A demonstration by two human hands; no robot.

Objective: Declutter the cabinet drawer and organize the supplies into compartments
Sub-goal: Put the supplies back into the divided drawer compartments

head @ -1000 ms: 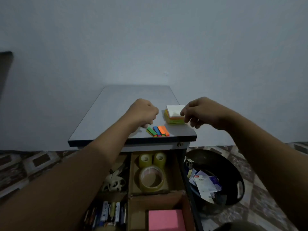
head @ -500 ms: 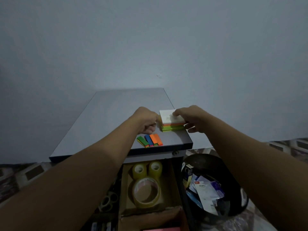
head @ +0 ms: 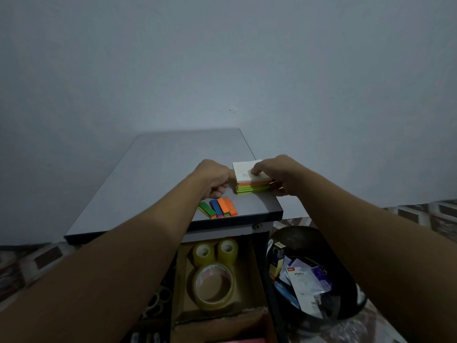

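Observation:
A stack of sticky notes [head: 247, 180], white on top with orange and green layers, sits near the right front corner of the grey cabinet top [head: 158, 169]. My left hand [head: 214, 178] is curled against the stack's left side. My right hand [head: 274, 173] holds its right side, with fingers on the white top sheet. Colored page flags [head: 218, 207] lie in a row near the front edge. Below, the open drawer [head: 249, 276] has cardboard compartments holding two small tape rolls [head: 215, 251] and a large clear tape roll [head: 214, 285].
A black bin [head: 346, 273] with paper packets stands on the tiled floor to the right of the drawer. Scissors [head: 155, 300] and pens lie in the drawer's left part. A pink pad edge shows at the bottom. A plain wall rises behind the cabinet.
Both hands have closed in on the sticky note stack from either side, and the stack now sits squared up. The camera has tilted, shifting the view of the drawer downward.

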